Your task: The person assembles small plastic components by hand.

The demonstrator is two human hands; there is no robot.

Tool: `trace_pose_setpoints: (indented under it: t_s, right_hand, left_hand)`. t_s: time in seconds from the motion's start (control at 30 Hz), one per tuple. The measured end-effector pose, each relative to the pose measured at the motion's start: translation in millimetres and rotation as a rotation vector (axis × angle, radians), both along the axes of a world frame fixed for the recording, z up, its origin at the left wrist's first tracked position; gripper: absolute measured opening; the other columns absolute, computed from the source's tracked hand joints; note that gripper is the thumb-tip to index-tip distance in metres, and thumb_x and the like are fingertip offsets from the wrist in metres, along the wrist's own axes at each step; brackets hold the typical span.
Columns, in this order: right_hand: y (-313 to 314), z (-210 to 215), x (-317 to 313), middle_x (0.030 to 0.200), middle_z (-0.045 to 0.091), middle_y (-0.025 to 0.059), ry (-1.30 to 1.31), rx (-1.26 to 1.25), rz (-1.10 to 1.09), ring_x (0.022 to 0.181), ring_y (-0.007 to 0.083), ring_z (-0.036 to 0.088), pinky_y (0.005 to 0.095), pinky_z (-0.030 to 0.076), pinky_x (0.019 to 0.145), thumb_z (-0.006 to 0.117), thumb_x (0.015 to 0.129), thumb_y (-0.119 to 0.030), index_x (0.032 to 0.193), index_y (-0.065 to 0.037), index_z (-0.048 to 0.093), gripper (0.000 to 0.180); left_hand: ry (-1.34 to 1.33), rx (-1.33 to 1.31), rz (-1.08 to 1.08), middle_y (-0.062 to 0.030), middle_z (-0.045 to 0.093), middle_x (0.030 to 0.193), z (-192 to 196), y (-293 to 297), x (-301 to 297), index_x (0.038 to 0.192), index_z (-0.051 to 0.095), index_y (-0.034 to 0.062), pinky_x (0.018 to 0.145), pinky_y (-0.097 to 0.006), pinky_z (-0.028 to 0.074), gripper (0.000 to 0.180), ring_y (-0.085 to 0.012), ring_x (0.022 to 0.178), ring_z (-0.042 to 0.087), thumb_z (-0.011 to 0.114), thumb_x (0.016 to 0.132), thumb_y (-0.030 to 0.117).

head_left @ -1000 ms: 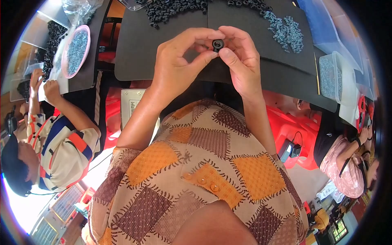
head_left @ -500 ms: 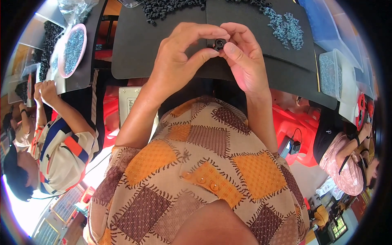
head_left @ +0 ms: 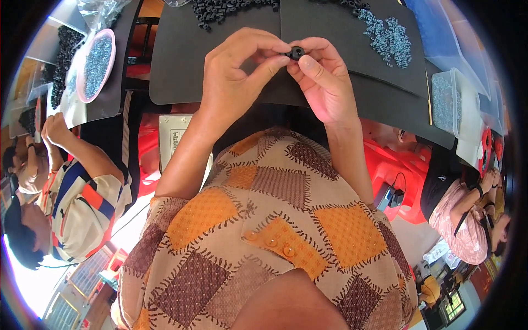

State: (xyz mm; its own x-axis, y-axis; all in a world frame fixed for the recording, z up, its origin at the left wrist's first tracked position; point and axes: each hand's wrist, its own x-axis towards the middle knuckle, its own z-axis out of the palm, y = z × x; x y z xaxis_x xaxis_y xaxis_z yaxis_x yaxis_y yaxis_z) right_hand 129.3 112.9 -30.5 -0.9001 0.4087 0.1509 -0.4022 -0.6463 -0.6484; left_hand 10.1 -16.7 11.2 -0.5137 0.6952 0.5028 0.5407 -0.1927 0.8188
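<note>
My left hand (head_left: 236, 77) and my right hand (head_left: 324, 82) meet above the near edge of a black mat (head_left: 181, 60). Together they pinch a small black round part (head_left: 297, 53) between thumbs and fingertips. Farther back on the mat lies a pile of small black parts (head_left: 225, 8). A heap of small blue-grey metal pieces (head_left: 388, 38) lies at the mat's right. My patchwork orange and brown shirt fills the lower half of the view.
A pink-rimmed dish of grey pieces (head_left: 96, 63) sits on a second mat at the left, by a seated person in a striped shirt (head_left: 82, 203). A clear box of grey pieces (head_left: 445, 102) stands at the right, near another person in pink (head_left: 467, 220). Red stools show below the table.
Both hands stay together on the small black part; the fingers have shifted slightly around it, and the view has tipped a little.
</note>
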Motion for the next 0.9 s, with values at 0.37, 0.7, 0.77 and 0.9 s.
trace_pose_setpoints:
  t_s: [0.37,0.7,0.77,0.9]
  right_hand:
    - [-2,1,6,0.099,0.066,0.0056,-0.110,0.315,-0.154,0.093,0.0119,0.064,0.0274,0.055,0.086,0.066,0.089,0.003,0.111,0.001,0.062,0.022]
    - [-2,1,8,0.096,0.066,0.0068,-0.123,0.360,-0.164,0.088,0.0145,0.067,0.0259,0.055,0.085,0.065,0.088,0.007,0.107,0.001,0.058,0.021]
    - [-3,1,9,0.096,0.066,0.0069,-0.140,0.369,-0.166,0.088,0.0149,0.067,0.0258,0.054,0.082,0.065,0.089,0.005,0.107,0.000,0.058,0.019]
    - [-5,9,12,0.096,0.065,0.0071,-0.264,0.386,-0.105,0.085,0.0151,0.067,0.0246,0.052,0.072,0.059,0.098,-0.014,0.106,-0.002,0.058,0.015]
  left_hand:
    - [-0.292,-0.123,-0.083,-0.0093,0.068,0.090,-6,-4,3,0.102,0.067,-0.0004,0.075,-0.027,0.053,0.014,-0.0147,0.084,0.069,0.066,0.088,0.001]
    - [0.067,-0.380,-0.036,-0.0156,0.066,0.087,5,-6,12,0.104,0.056,0.0018,0.072,-0.038,0.050,0.015,-0.0333,0.083,0.066,0.060,0.095,0.013]
    - [0.093,-0.391,-0.039,-0.0157,0.066,0.088,2,-6,10,0.104,0.055,0.0023,0.072,-0.040,0.050,0.015,-0.0350,0.083,0.065,0.060,0.094,0.013]
    - [0.258,-0.379,0.017,-0.0139,0.064,0.091,-3,-6,9,0.103,0.054,0.0037,0.071,-0.043,0.049,0.017,-0.0364,0.085,0.062,0.062,0.092,0.013]
